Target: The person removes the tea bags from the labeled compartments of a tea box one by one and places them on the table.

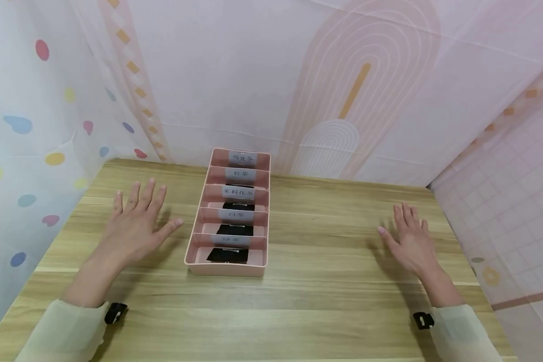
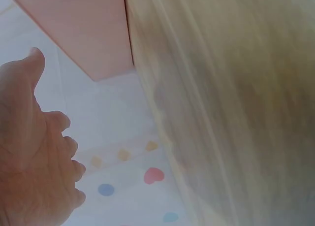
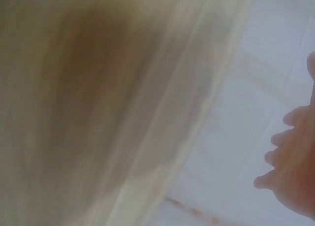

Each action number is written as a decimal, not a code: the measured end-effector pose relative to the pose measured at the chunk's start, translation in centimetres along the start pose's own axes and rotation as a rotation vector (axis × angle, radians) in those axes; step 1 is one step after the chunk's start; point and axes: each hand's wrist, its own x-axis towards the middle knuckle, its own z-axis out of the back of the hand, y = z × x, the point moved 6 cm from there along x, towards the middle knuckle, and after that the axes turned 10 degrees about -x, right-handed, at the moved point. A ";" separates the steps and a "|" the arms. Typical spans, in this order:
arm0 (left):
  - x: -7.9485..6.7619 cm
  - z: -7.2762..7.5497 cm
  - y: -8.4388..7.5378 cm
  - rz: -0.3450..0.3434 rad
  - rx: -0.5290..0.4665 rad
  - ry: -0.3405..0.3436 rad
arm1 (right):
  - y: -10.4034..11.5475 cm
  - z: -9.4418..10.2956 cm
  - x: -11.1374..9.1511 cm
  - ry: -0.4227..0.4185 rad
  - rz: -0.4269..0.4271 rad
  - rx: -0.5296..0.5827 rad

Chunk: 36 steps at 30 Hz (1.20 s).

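Note:
A pink divided box stands on the wooden table, its long side running away from me. Several compartments lie one behind another, each with a pale handwritten label. Black packets, such as the front packet, lie in the nearer compartments; what the farthest one holds is hidden by its divider. To the left of the box is my left hand, palm down with fingers spread, holding nothing. Well to the right, my right hand is also palm down, fingers extended and nothing in it. Both cast shadows on the wood and do not touch the box.
The wooden table reaches back to a patterned pink-and-white cloth. Another cloth with coloured spots hangs along the left edge, and a grid-patterned cloth along the right. A black strap end shows at the left cuff.

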 end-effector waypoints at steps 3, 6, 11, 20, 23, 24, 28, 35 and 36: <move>-0.2 0.2 -0.4 -0.011 0.002 -0.001 | 0.5 0.3 -0.1 0.002 0.004 0.002; -0.3 0.3 -0.8 -0.019 0.006 0.001 | 1.2 0.7 -0.2 -0.006 0.011 0.006; -0.5 0.5 -1.6 -0.043 0.023 -0.002 | 2.3 1.1 -0.3 -0.026 0.025 0.006; -0.9 0.8 -3.2 -0.107 0.038 -0.028 | 4.1 1.7 -0.6 -0.064 0.058 -0.002; -1.1 0.8 -3.7 -0.126 0.038 -0.035 | 4.7 1.9 -0.6 -0.081 0.067 -0.002; -1.1 0.8 -3.9 -0.133 0.039 -0.037 | 4.9 1.9 -0.6 -0.087 0.071 -0.004; -1.4 0.8 -4.7 -0.161 0.033 -0.042 | 5.6 2.1 -0.7 -0.109 0.088 -0.002; -2.0 0.4 -5.8 -0.204 0.015 -0.040 | 6.7 2.1 -0.7 -0.120 0.117 0.020; -2.0 0.3 -5.9 -0.209 0.017 -0.039 | 6.8 2.1 -0.6 -0.124 0.121 0.019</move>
